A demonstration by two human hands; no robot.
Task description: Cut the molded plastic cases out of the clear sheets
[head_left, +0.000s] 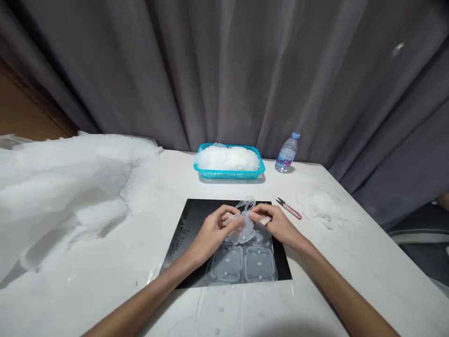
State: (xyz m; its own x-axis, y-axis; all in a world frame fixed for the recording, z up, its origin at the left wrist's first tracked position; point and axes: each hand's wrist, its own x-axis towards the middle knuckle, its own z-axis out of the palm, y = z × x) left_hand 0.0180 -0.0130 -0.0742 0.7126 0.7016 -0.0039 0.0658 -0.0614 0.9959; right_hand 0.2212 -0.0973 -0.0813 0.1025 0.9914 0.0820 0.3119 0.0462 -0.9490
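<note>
Over the black mat (180,257), my left hand (213,231) is closed on a flat translucent plastic piece (246,234) with rounded edges, thumb on top. My right hand (277,224) pinches at the upper right edge of that same piece. A small white strip (265,220) shows by the right fingers. Behind the fingertips a clear looped bit of plastic (249,204) sticks up. Beneath both hands lies a clear sheet of rounded-square plastic pieces (226,264), which runs over the mat's near edge onto the table.
Pink-handled thread snips (290,209) lie right of the mat. At the back stand a blue basket (229,175) full of white pieces and a water bottle (286,153). A large white translucent heap (70,187) covers the left side; scraps (321,206) lie at right.
</note>
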